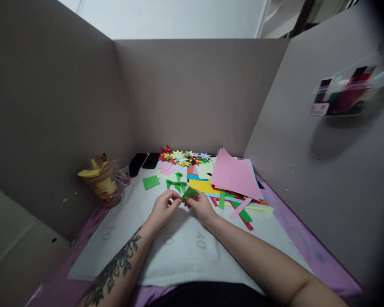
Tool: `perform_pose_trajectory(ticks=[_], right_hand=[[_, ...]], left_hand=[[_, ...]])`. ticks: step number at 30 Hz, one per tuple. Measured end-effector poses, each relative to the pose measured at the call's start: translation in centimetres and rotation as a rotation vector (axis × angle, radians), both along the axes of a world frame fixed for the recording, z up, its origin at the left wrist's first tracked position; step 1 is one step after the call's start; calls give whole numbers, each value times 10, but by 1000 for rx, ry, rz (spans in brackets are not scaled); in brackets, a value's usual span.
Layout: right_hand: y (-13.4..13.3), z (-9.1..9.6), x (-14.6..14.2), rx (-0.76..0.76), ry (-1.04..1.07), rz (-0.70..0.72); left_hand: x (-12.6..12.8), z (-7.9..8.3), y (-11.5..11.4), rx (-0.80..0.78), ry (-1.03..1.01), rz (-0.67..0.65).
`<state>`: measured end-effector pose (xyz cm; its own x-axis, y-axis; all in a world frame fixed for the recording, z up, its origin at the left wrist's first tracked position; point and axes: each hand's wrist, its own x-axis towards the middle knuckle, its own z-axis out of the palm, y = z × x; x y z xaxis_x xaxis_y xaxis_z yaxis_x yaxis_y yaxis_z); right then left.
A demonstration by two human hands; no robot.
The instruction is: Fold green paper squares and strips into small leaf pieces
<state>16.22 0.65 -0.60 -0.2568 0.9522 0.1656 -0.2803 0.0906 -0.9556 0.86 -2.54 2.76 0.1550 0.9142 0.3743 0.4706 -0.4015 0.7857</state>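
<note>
Both hands [202, 206] are held close together, clamped on folded green paper [190, 192]; folded green pieces [181, 186] are laid just beyond, paper stars [178, 155] farther off, pink sheets [235, 174] rightward.

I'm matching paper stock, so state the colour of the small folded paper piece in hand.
Green: the small folded paper piece shows best in the head view.
</note>
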Motion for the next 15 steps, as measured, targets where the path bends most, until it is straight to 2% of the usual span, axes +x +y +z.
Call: perform_pose_trajectory(ticks=[5, 10, 15], right_hand=[[0, -3, 0, -1, 25, 41], [-2, -3, -2, -15, 56, 73], [-4, -3, -4, -149, 162, 93]], left_hand=[[1, 2, -1, 26, 9, -2], [2, -2, 1, -16, -54, 51], [1, -4, 1, 91, -34, 37]])
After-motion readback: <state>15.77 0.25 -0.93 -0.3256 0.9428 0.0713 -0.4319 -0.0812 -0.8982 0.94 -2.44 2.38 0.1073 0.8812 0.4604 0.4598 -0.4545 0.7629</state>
